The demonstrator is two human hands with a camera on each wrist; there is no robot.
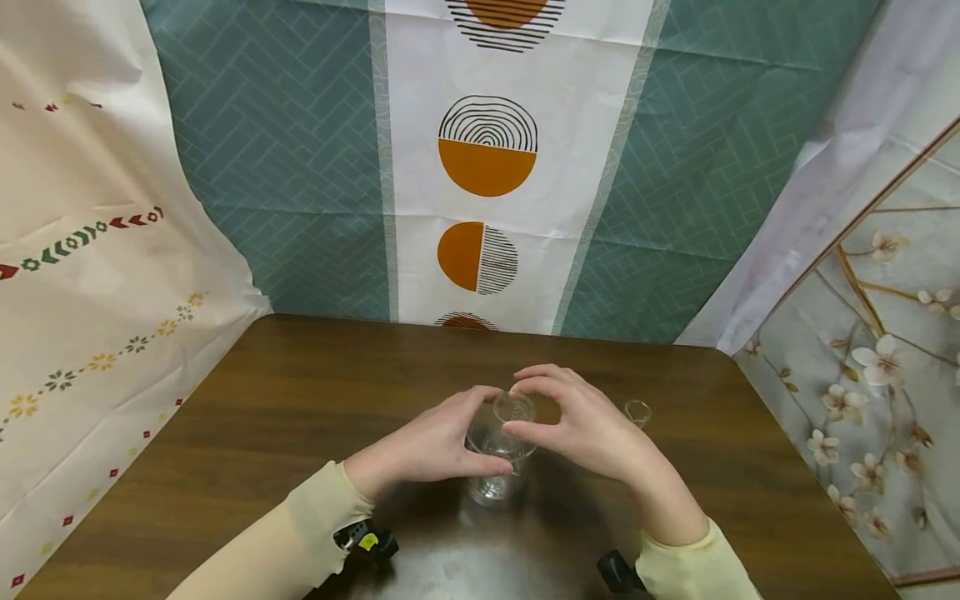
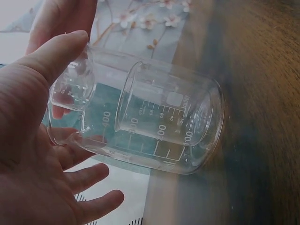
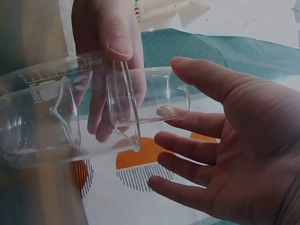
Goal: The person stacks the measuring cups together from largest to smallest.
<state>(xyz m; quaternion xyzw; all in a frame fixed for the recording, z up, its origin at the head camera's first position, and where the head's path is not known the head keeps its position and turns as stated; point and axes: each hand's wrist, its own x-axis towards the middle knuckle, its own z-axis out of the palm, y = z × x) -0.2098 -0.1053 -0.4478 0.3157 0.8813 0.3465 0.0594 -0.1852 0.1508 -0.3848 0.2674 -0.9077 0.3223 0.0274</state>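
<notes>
A large glass beaker with white graduations stands upright on the wooden table. My left hand holds it near the rim, thumb on the near side and fingers round the far side. Inside it sits a medium beaker, its marked wall showing through the outer glass in the left wrist view. My right hand pinches a small beaker by its rim between thumb and index finger, the other fingers spread out. The small beaker's lower part is within the large beaker's mouth, above the medium one.
Beyond my right wrist another small glass vessel stands on the table, partly hidden by the wrist. Patterned cloths hang behind the table and along both sides.
</notes>
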